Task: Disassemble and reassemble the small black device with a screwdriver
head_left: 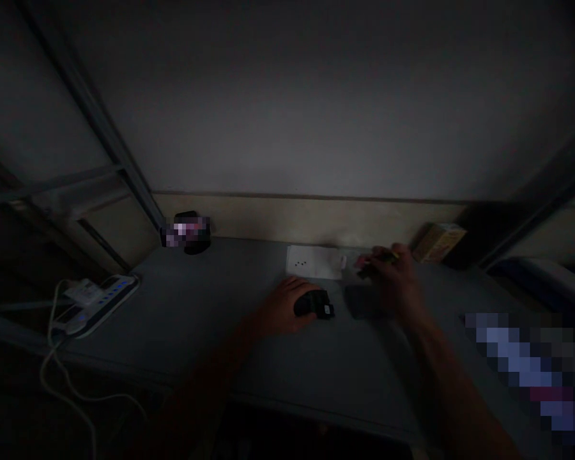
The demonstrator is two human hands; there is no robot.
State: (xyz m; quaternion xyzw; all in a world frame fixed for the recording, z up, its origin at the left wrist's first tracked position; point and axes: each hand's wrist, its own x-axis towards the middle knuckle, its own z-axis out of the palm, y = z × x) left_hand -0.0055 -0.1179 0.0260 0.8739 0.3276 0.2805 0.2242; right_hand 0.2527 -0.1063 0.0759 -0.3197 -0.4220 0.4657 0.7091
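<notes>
My left hand (287,308) rests on the grey table, fingers wrapped round a small black device (322,305) with a rounded back and a white label, much like a computer mouse. Raised above the tabletop, my right hand (398,281) is closed on a small dark object (368,267) with a reddish end and a yellow bit near the fingers; blur and dim light hide its kind. A dark flat piece (364,303) lies below and left of that hand. Behind both hands is a white paper sheet (319,263) with several tiny dark specks, perhaps screws.
A white power strip (110,303) with a plugged-in adapter and trailing cables lies at the left edge. A dark item (197,245), partly blurred out, stands at the back left. At the back right is a yellowish box (439,243). Metal frame posts (141,204) flank the table.
</notes>
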